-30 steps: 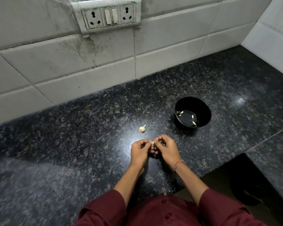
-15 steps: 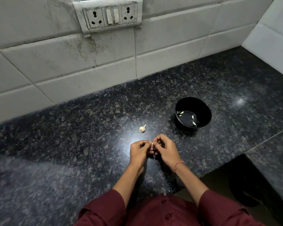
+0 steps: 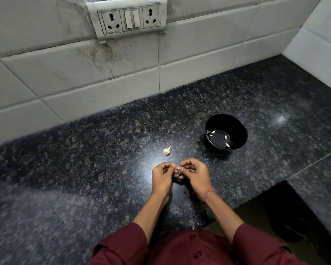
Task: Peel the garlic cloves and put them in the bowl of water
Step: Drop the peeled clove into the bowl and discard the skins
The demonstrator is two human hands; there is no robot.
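Observation:
Both hands meet low over the dark granite counter [image 3: 88,169]. My left hand [image 3: 161,176] and my right hand [image 3: 196,175] pinch a small garlic clove [image 3: 178,168] between their fingertips; most of the clove is hidden by the fingers. A bit of garlic head [image 3: 166,151] with a pointed stalk lies on the counter just beyond my left hand. To the right of it stands a black bowl [image 3: 237,129] holding water, with several peeled cloves [image 3: 226,144] in it.
A white tiled wall [image 3: 103,77] with a socket panel [image 3: 129,19] runs along the back, and another tiled wall closes the right side. The counter has a cut-out at the lower right with a dark floor [image 3: 285,217] below. A scrap of peel [image 3: 193,227] lies near the counter's front edge.
The hands stay together on the clove, their fingers shifting only slightly. The camera view has drifted a little; the bowl and garlic head have not moved.

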